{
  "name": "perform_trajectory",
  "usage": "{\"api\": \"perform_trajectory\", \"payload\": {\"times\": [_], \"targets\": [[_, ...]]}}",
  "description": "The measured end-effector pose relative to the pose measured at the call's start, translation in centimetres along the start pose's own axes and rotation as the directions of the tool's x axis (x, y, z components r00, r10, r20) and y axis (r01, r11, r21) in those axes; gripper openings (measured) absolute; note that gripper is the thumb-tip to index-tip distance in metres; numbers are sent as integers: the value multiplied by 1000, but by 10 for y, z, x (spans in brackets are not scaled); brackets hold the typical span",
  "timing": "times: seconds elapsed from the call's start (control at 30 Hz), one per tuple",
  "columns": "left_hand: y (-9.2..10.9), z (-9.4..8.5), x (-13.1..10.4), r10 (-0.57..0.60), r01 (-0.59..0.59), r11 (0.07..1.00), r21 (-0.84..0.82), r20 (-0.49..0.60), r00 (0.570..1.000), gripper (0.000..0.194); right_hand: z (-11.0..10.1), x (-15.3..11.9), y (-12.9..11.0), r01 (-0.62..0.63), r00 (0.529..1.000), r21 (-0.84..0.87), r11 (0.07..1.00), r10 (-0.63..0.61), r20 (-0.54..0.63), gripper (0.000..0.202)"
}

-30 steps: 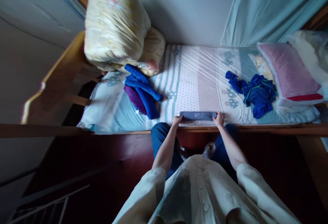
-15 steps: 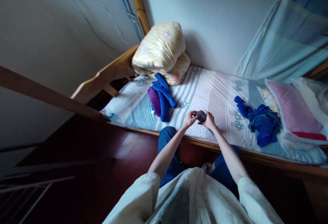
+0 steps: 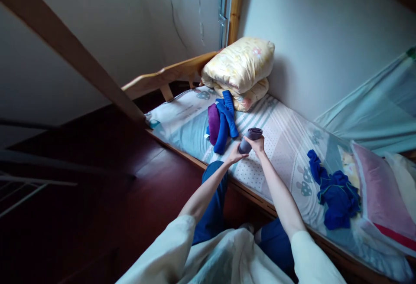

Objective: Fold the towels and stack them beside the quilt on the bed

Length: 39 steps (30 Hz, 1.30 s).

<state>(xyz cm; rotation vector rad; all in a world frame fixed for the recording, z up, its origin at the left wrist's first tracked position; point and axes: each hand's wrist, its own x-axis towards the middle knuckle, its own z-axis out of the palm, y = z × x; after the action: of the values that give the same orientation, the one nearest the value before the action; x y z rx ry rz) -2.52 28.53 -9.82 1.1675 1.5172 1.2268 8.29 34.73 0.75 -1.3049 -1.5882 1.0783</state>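
Note:
A tightly rolled grey-purple cloth (image 3: 246, 145) is held above the bed's near edge, tilted, its spiral end facing up and to the right. My left hand (image 3: 237, 154) is closed around its lower end. Near the upper end, my right hand (image 3: 255, 142) grips it from the right side. Just beyond my hands, rolled blue clothing (image 3: 222, 123) and a rolled purple cloth (image 3: 213, 124) lie together on the patterned sheet (image 3: 182, 138). A crumpled blue garment (image 3: 338, 195) with green trim rests farther right.
A folded yellow quilt (image 3: 240, 65) sits against the wall at the bed's far end, by the wooden headboard (image 3: 172, 69). Pink pillow (image 3: 383, 188) at right. A wooden post (image 3: 74, 50) slants across the left. Pale netting (image 3: 367, 110) hangs along the right wall.
The view has turned left, so the bed appears more slanted. The rolled cloth has been tipped so its spiral end points up; my right hand is now higher than my left.

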Motion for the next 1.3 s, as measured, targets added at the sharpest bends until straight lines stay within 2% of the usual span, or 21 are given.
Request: {"api": "perform_trajectory", "payload": {"times": [0.17, 0.37, 0.6, 0.87, 1.0, 1.07, 1.13, 1.2, 1.27, 1.3], "targets": [[0, -10, 12, -114, 114, 993, -7, -177, 978, 61, 37, 15, -19, -4, 998, 44, 999, 1, 69, 44], [-2, -27, 17, -145, 145, 989, -18, -268, 952, 49, 60, 25, -19, -36, 993, 33, 999, 32, 112, 41], [-11, -37, 11, -180, 177, 984, -37, -294, 939, 41, 70, 22, -10, -91, 981, -7, 996, 91, 170, 42], [-19, -36, 10, -167, 166, 986, -27, -275, 947, 42, 71, 22, -6, -97, 980, 2, 995, 95, 177, 43], [-25, -35, 15, -162, 177, 984, 35, -257, 953, 48, 73, 26, -1, -99, 976, 6, 995, 96, 196, 47], [-30, -35, 14, -127, 157, 984, 79, -298, 946, 62, 74, 26, 3, -71, 974, 2, 997, 69, 214, 60], [-37, -32, 6, -72, 138, 981, 134, -411, 909, 85, 71, 22, 12, -33, 982, -7, 999, 34, 188, 84], [-44, -26, -10, -6, 126, 974, 190, -531, 848, 106, 65, 10, 25, -46, 992, -30, 998, 50, 118, 106], [-50, -18, -30, 73, 89, 963, 253, -567, 821, 108, 56, -11, 43, -119, 991, -46, 992, 121, 58, 113], [-53, -14, -39, 120, 52, 954, 294, -538, 835, 101, 49, -25, 54, -162, 985, -42, 986, 164, 44, 113]]}}
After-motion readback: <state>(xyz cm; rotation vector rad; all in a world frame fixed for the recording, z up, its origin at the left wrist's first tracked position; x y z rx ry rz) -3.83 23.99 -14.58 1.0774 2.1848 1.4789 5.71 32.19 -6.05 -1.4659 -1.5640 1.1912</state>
